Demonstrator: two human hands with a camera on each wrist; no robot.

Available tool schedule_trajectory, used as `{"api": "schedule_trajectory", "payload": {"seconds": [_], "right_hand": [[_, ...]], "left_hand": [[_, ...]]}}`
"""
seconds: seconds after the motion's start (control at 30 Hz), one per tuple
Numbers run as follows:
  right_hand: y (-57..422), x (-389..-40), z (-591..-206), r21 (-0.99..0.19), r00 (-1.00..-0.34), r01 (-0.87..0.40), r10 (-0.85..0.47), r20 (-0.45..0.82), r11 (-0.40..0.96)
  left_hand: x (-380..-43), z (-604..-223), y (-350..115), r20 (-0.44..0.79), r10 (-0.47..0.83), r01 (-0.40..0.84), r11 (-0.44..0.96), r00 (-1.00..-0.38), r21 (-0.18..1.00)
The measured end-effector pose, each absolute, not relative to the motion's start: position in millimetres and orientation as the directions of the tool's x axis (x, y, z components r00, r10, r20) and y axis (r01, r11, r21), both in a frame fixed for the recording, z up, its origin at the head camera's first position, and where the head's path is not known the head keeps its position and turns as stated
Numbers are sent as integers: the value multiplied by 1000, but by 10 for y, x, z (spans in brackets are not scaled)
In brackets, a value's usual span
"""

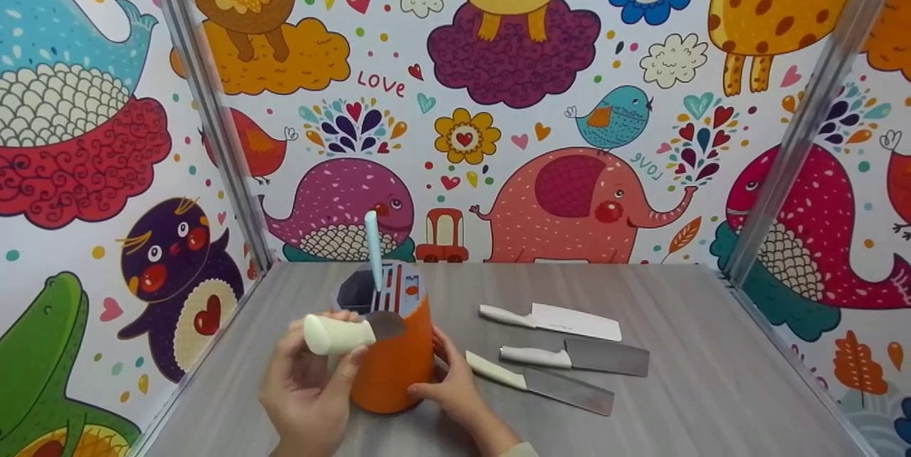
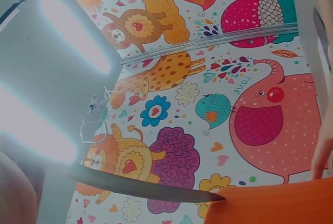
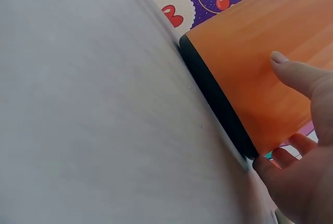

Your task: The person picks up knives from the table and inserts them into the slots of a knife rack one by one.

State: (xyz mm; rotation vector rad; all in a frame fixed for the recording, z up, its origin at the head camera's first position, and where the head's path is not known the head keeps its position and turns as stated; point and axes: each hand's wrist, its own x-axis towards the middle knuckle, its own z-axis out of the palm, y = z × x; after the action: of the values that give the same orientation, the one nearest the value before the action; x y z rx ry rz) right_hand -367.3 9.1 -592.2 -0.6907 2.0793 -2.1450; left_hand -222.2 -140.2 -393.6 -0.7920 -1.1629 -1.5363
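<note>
In the head view, my left hand (image 1: 306, 379) grips a kitchen knife by its thick cream handle (image 1: 338, 335). The dark blade (image 2: 140, 185) stretches across the left wrist view, and its tip overlaps the orange wall of the knife block there. Upright on the table stands that knife block (image 1: 395, 379), with a grey slotted top. A light blue handle (image 1: 374, 247) sticks up out of it. My right hand (image 1: 455, 382) holds the block low on its right side, thumb in front and fingers round the back. Near the block's dark base, the right fingertips (image 3: 265, 166) show in the right wrist view.
Right of the block lie a white-bladed cleaver (image 1: 576, 322), a grey-bladed cleaver (image 1: 608, 357) and a cream-handled cleaver (image 1: 569, 389), handles toward the block. Patterned walls with metal corner posts enclose the wood-look table (image 1: 676, 428) at the back and sides.
</note>
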Motion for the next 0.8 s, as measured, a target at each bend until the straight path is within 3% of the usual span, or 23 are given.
{"api": "schedule_trajectory", "payload": {"seconds": [0.33,0.6,0.8], "right_hand": [[110,-3692,-5922,-965,-894,-251,-363,261,-76],[152,-3665,-5941,-967,-895,-239,-366,255,-89],[107,-3672,-5893,-981,-910,-188,-365,195,-54]], "left_hand": [[-2514,-3650,-1460,931,-268,939,170,-247,298],[-2836,-3714,-1549,893,-166,840,301,-419,451],[-2920,-3708,-1561,885,-144,810,359,-443,464]]}}
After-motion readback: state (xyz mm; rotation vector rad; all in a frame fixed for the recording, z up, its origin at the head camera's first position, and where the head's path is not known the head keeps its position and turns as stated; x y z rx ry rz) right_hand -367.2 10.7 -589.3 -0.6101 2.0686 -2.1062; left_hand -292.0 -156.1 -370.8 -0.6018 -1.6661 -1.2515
